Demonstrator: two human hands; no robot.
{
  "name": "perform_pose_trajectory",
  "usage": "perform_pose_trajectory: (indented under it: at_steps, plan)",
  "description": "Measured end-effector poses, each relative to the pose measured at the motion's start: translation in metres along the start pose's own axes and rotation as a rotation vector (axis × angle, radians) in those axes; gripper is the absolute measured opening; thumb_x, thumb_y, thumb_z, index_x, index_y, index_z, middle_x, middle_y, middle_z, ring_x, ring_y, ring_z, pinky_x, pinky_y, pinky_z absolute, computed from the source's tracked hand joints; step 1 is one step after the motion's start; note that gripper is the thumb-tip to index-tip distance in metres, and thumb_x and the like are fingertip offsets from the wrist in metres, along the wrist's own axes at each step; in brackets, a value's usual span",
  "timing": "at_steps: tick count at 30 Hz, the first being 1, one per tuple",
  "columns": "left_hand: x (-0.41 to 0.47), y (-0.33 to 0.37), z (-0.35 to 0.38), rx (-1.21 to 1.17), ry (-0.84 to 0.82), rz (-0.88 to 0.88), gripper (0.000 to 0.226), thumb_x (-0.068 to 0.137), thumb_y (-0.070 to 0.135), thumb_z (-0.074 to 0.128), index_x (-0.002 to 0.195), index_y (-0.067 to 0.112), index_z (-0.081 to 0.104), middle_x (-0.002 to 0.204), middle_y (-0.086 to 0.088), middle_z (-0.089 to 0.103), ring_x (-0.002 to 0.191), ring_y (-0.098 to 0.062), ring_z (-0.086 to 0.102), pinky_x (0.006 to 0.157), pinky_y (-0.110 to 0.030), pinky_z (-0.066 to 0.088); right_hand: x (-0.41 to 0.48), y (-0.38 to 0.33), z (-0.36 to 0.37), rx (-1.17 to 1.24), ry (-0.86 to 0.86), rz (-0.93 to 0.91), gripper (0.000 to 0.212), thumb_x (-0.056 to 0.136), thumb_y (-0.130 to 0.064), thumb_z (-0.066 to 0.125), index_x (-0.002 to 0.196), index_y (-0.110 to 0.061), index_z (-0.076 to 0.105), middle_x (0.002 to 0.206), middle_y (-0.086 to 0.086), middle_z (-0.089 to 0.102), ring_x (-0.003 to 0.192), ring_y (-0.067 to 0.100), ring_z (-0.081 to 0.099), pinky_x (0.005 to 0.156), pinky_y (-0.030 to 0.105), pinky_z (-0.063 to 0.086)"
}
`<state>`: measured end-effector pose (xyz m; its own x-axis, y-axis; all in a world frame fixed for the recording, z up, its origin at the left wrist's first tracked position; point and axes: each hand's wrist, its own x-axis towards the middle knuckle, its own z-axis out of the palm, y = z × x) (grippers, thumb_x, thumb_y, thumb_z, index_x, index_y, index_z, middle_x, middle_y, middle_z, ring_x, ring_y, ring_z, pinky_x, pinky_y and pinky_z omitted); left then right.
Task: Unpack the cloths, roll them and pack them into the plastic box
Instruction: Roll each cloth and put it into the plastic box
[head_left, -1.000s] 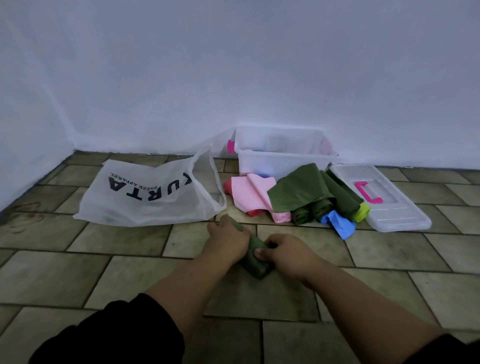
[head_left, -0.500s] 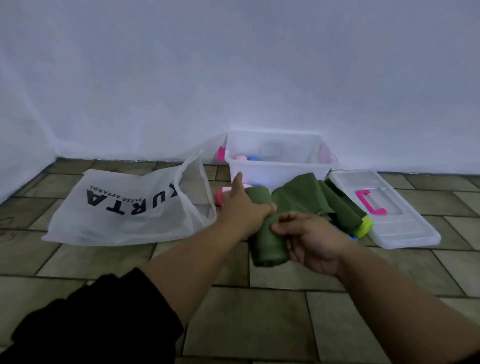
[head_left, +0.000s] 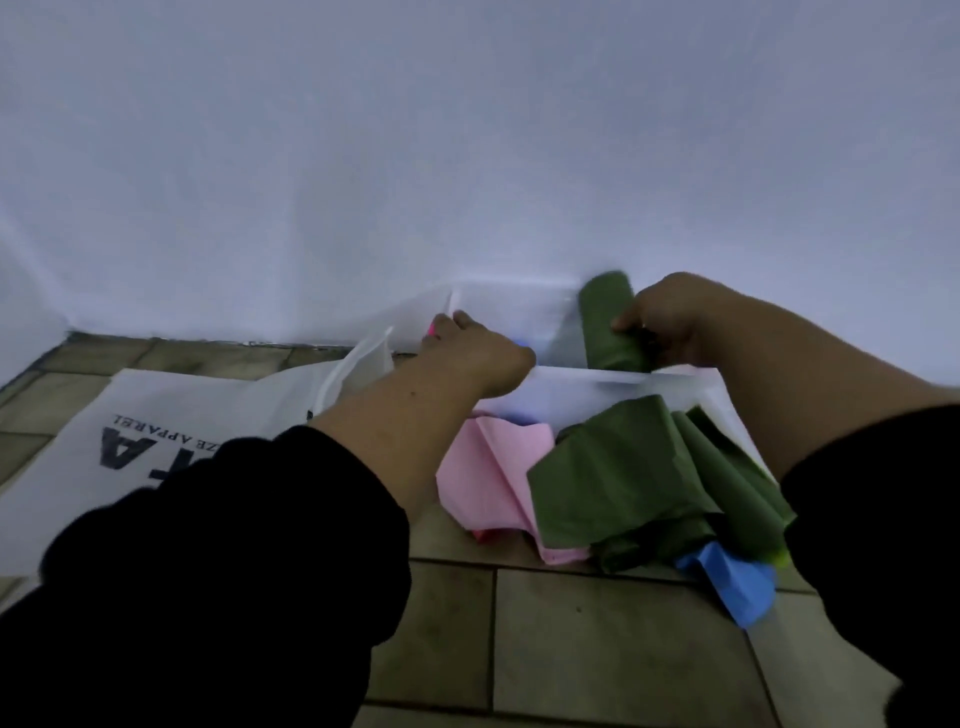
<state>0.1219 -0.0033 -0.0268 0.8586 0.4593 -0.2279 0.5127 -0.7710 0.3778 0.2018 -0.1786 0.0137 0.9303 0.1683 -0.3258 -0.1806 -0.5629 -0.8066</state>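
Gripping a rolled dark-green cloth (head_left: 608, 322) upright over the translucent plastic box (head_left: 571, 387), right hand (head_left: 675, 322) curled round it. Touching the box's left rim with the left hand (head_left: 478, 353), hold unclear. Nearer: heap of loose green, pink and blue cloths (head_left: 613, 478); white printed bag (head_left: 182, 415) leftward.

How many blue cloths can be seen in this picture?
2. One blue cloth lies on the floor at the pile's near right edge; a blue patch shows inside the plastic box, beside the left hand. More may be hidden.
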Motion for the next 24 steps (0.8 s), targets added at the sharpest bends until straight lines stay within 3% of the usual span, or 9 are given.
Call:
perform_pose_trajectory:
  at_steps: [4, 9, 13, 17, 24]
  plan:
    - [-0.002, -0.003, 0.003, 0.045, 0.030, 0.011, 0.099, 0.083, 0.065, 0.040, 0.149, 0.009, -0.008, 0.157, -0.013, -0.004, 0.141, -0.038, 0.011, 0.113, -0.056, 0.014, 0.028, 0.002, 0.034, -0.446, -0.109, 0.040, 0.014, 0.083, -0.013, 0.068, 0.087, -0.001, 0.064, 0.091, 0.016, 0.062, 0.083, 0.031, 0.060, 0.080, 0.042, 0.052]
    - [-0.006, -0.001, 0.003, 0.022, 0.034, 0.032, 0.095, 0.087, 0.059, 0.042, 0.148, 0.009, -0.011, 0.158, -0.013, -0.007, 0.142, -0.038, 0.006, 0.113, -0.052, 0.011, 0.038, -0.004, 0.056, -0.878, -0.213, -0.047, 0.016, 0.083, -0.018, 0.060, 0.094, -0.009, 0.068, 0.103, 0.011, 0.061, 0.089, 0.026, 0.057, 0.079, 0.035, 0.044]
    - [-0.008, -0.001, 0.003, 0.032, 0.023, 0.040, 0.094, 0.088, 0.059, 0.041, 0.148, 0.010, -0.012, 0.157, -0.014, -0.009, 0.143, -0.038, 0.004, 0.113, -0.052, 0.012, 0.047, -0.002, 0.049, -0.963, -0.229, -0.071, 0.027, 0.084, -0.020, 0.058, 0.107, -0.012, 0.069, 0.114, 0.011, 0.062, 0.098, 0.028, 0.059, 0.091, 0.043, 0.048]
    - [-0.010, 0.001, 0.002, 0.032, 0.009, 0.029, 0.094, 0.088, 0.058, 0.041, 0.148, 0.010, -0.013, 0.157, -0.014, -0.011, 0.143, -0.038, 0.003, 0.113, -0.053, 0.012, 0.055, 0.000, 0.046, -0.963, -0.294, -0.078, 0.028, 0.081, -0.027, 0.061, 0.105, -0.018, 0.072, 0.111, 0.007, 0.064, 0.095, 0.026, 0.061, 0.087, 0.042, 0.050]
    - [-0.010, 0.003, 0.000, 0.022, -0.012, 0.020, 0.094, 0.089, 0.057, 0.040, 0.149, 0.012, -0.015, 0.157, -0.014, -0.013, 0.143, -0.038, 0.000, 0.113, -0.052, 0.012, 0.054, 0.002, 0.044, -1.087, -0.410, -0.061, 0.037, 0.079, -0.030, 0.061, 0.114, -0.019, 0.068, 0.119, 0.008, 0.063, 0.103, 0.028, 0.060, 0.098, 0.047, 0.045]
